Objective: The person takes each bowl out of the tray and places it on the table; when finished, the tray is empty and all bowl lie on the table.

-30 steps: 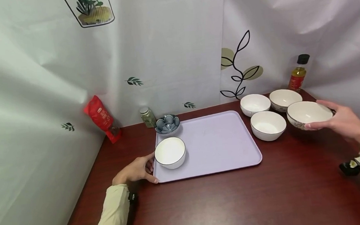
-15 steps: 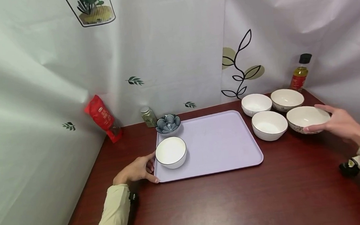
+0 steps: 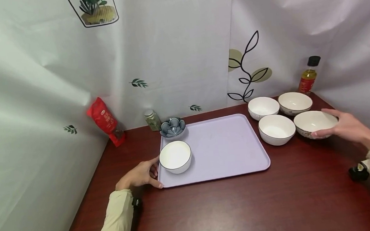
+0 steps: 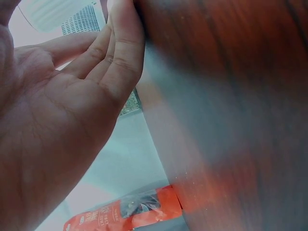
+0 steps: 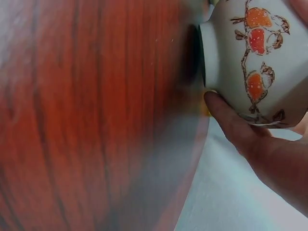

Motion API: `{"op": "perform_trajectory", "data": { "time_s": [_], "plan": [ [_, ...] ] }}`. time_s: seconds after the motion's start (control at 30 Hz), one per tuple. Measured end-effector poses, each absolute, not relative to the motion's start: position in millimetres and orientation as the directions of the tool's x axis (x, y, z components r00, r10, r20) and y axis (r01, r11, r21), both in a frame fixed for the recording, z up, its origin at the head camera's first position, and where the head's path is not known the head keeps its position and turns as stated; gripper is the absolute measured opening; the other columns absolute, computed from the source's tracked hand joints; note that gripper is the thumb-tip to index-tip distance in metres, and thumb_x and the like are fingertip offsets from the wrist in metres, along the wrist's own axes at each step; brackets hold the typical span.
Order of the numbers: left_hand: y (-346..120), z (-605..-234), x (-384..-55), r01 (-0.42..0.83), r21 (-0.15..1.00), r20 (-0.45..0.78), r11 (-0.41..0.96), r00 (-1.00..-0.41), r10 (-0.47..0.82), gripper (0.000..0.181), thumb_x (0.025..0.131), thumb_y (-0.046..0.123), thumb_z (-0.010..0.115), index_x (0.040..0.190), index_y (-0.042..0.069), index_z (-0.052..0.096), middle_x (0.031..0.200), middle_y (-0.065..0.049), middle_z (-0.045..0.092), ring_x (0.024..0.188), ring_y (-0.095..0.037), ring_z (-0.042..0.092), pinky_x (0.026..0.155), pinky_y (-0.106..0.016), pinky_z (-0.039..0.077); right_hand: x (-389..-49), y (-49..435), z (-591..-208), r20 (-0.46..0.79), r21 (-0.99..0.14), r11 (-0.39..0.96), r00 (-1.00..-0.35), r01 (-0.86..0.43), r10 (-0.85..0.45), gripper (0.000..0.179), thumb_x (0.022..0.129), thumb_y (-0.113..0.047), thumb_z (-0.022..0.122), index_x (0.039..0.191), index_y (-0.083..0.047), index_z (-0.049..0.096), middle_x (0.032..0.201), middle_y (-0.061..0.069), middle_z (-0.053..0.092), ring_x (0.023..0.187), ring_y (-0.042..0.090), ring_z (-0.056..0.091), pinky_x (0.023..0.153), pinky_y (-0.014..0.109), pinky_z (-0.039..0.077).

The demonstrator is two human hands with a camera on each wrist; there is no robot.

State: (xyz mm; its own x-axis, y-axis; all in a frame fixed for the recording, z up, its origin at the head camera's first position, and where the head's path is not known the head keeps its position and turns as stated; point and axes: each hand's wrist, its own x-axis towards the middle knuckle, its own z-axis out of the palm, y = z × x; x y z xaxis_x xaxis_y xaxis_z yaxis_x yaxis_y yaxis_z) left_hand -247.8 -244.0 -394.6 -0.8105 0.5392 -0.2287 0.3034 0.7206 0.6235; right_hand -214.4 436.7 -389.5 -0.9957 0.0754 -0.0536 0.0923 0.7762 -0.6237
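A patterned bowl (image 3: 314, 122) is held in my right hand (image 3: 350, 127) at the far right. In the right wrist view, orange birds decorate the bowl's outer wall (image 5: 281, 53), and a fingertip reaches its foot. My left hand (image 3: 139, 175) grips the left edge of the pale lilac tray (image 3: 219, 149), thumb at the near corner. Close to those fingers, a white bowl (image 3: 175, 157) with a dark rim stands on the tray, with a blue petal-shaped bowl (image 3: 173, 127) behind it. The left wrist view shows the left palm (image 4: 57, 115) and bent fingers.
Several bowls cluster right of the tray: one dark-rimmed (image 3: 276, 130), one white (image 3: 263, 107) and one cream (image 3: 295, 102). An oil bottle (image 3: 307, 78) stands in the back right corner. A spice jar (image 3: 152, 120) and red packet (image 3: 105, 121) are back left. Fabric walls border the table.
My right hand has lowered the patterned bowl and shifted it slightly left, beside the other bowls. The left hand and tray have stayed in place.
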Motion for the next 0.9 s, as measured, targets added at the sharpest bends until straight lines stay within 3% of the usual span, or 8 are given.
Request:
{"op": "perform_trajectory", "data": {
  "time_s": [0.33,0.43,0.53,0.9],
  "plan": [
    [-243.2,-392.6,-246.8,0.318,0.636,-0.213,0.703,-0.803,0.556,0.092,0.067,0.018,0.094,0.139,-0.007,0.042,0.092,-0.012,0.061,0.082,-0.016,0.058,0.073,-0.023,0.051,-215.2,436.3,-391.5,-0.079,-0.618,0.784,-0.997,0.069,0.025,0.114,0.083,-0.041,0.079,0.157,0.006,0.007,0.149,0.046,0.023,0.13,0.054,0.029,0.1,0.063,0.026],
    [-243.5,-393.3,-247.1,0.319,0.628,-0.219,0.71,-0.803,0.554,0.094,0.067,0.019,0.094,0.14,-0.007,0.042,0.092,-0.011,0.06,0.082,-0.016,0.058,0.073,-0.023,0.051,-216.9,438.1,-391.5,-0.094,-0.613,0.787,-0.996,0.066,0.011,0.113,0.084,-0.042,0.077,0.158,0.006,0.006,0.149,0.044,0.024,0.129,0.052,0.03,0.096,0.051,0.031],
    [-244.4,-393.5,-247.5,0.311,0.621,-0.225,0.719,-0.808,0.544,0.093,0.067,0.021,0.094,0.14,-0.006,0.043,0.092,-0.01,0.06,0.082,-0.016,0.057,0.073,-0.022,0.051,-218.1,439.3,-390.8,-0.108,-0.608,0.791,-0.994,0.065,-0.001,0.113,0.085,-0.043,0.076,0.157,0.006,0.005,0.149,0.043,0.024,0.128,0.052,0.031,0.094,0.048,0.031],
    [-244.8,-394.8,-249.4,0.296,0.623,-0.232,0.724,-0.814,0.532,0.096,0.067,0.022,0.094,0.143,-0.005,0.042,0.094,-0.009,0.061,0.084,-0.016,0.057,0.074,-0.022,0.051,-216.4,433.6,-390.1,-0.09,-0.603,0.797,-0.996,0.043,-0.014,0.113,0.088,-0.041,0.073,0.155,0.012,-0.001,0.15,0.048,0.015,0.129,0.057,0.026,0.102,0.066,0.025]
  ]
}}
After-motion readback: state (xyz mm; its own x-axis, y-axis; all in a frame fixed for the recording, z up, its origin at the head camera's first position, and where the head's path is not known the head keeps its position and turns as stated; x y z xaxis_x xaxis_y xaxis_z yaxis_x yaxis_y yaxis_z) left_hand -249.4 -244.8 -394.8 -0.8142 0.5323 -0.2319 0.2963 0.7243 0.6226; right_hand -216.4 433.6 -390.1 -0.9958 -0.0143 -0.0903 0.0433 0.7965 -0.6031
